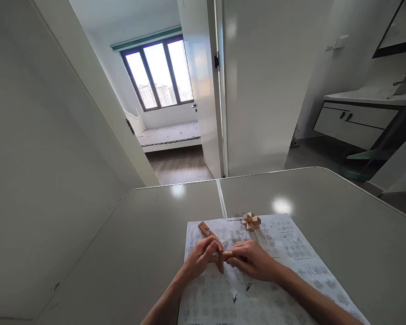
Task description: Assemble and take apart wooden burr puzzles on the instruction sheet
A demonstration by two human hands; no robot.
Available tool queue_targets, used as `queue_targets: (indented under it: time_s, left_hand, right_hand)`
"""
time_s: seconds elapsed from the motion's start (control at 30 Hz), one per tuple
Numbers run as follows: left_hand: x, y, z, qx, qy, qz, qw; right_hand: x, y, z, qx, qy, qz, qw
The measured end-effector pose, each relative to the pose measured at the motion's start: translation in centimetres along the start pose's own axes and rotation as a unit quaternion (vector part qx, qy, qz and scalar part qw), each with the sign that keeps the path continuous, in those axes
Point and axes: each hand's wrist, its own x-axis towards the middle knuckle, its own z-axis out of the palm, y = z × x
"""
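Note:
My left hand is closed around joined wooden puzzle pieces low over a printed sheet. One piece in this group stands crosswise, with its pointed lower end near the paper. My right hand pinches the right end of the bar that passes through it. A notched wooden puzzle piece slants up and left beyond my left fingers; whether it is joined to the others I cannot tell. An assembled wooden burr puzzle sits on the sheet beyond my right hand.
The printed instruction sheet covers the front middle of the grey table. A pale seam crosses the tabletop toward the far edge. Beyond are an open door, a bed and a sink cabinet.

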Motion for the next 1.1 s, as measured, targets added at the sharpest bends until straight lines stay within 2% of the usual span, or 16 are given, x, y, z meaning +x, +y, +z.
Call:
queue_targets:
  time_s: [0.2, 0.33, 0.57, 0.87, 0.97, 1.1]
  left_hand:
    - [0.1, 0.0, 0.5, -0.008, 0.001, 0.007, 1.000]
    - [-0.1, 0.2, 0.7, -0.021, 0.022, 0.007, 1.000]
    - [-0.5, 1.6, 0.7, -0.141, -0.042, -0.003, 0.989]
    - [-0.5, 1.4, 1.0, -0.256, -0.096, -0.018, 0.962]
    - [-0.4, 1.5, 1.1, -0.283, -0.100, -0.024, 0.954]
    - [-0.4, 1.3, 1.3, -0.269, -0.083, -0.025, 0.959]
  right_hand:
    - [0.0, -0.1, 0.0, -0.003, 0.001, -0.004, 1.000]
    - [0.0, -0.3, 0.0, 0.011, 0.000, -0.011, 1.000]
    - [0.3, -0.7, -0.5, 0.085, -0.008, 0.001, 0.996]
    - [0.6, -2.2, -1.3, 0.190, -0.038, 0.002, 0.981]
    - [0.6, -2.1, -1.2, 0.178, -0.031, 0.004, 0.983]
    - [0.4, -1.3, -0.7, 0.150, -0.021, 0.005, 0.988]
